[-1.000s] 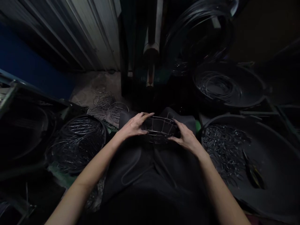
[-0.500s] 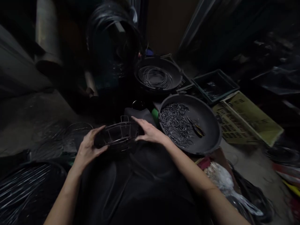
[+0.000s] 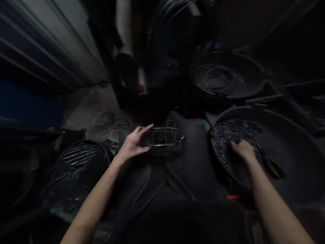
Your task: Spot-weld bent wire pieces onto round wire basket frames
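A round wire basket (image 3: 165,145) rests over my lap, tilted, with a small square wire loop standing up from its far rim. My left hand (image 3: 133,144) grips its left side, thumb below and fingers along the upper rim. Over to the right, my right hand (image 3: 243,149) is down in a wide dark pan, at a pile of short bent wire pieces (image 3: 233,130). Its fingers are bent and blurred, and whether a piece is between them is hidden. Pliers (image 3: 273,167) with yellow-and-black handles lie in the pan (image 3: 299,152), right of that hand.
Behind stands a second pan (image 3: 248,76) holding a coil of wire (image 3: 215,79). At the left is a round container (image 3: 83,159) with straight wire rods. A large wire coil (image 3: 154,23) hangs at the back, near a pale pipe (image 3: 124,27).
My right hand has let go of the basket and moved right into the pan of wire pieces. My left hand still holds the basket. The view has swung left.
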A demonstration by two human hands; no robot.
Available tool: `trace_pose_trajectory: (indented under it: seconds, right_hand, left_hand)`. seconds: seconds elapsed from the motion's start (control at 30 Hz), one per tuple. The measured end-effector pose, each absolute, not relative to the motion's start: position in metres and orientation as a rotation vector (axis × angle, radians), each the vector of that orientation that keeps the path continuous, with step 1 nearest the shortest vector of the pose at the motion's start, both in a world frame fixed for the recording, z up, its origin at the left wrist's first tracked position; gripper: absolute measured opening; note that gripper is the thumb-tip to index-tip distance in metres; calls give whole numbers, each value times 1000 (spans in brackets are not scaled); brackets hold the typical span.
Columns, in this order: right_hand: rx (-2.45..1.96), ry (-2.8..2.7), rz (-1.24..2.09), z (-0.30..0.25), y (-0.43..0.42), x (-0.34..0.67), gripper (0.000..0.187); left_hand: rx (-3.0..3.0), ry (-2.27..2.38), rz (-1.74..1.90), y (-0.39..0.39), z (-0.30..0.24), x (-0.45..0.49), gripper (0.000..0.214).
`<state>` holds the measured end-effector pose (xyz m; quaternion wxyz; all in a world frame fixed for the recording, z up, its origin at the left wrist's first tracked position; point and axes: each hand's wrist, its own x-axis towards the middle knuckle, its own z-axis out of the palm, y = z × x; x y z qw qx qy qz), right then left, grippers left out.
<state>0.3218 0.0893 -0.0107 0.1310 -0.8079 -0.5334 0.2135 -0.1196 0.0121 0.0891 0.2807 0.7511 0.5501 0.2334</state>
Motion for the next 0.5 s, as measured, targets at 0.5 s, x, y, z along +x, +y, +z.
trace_pose_trajectory:
  seconds: [0.5]
  right_hand:
    - [-1667, -1419, 1251, 58, 32, 160, 47]
  left_hand:
    - [2027, 1547, 858, 29, 104, -124, 66]
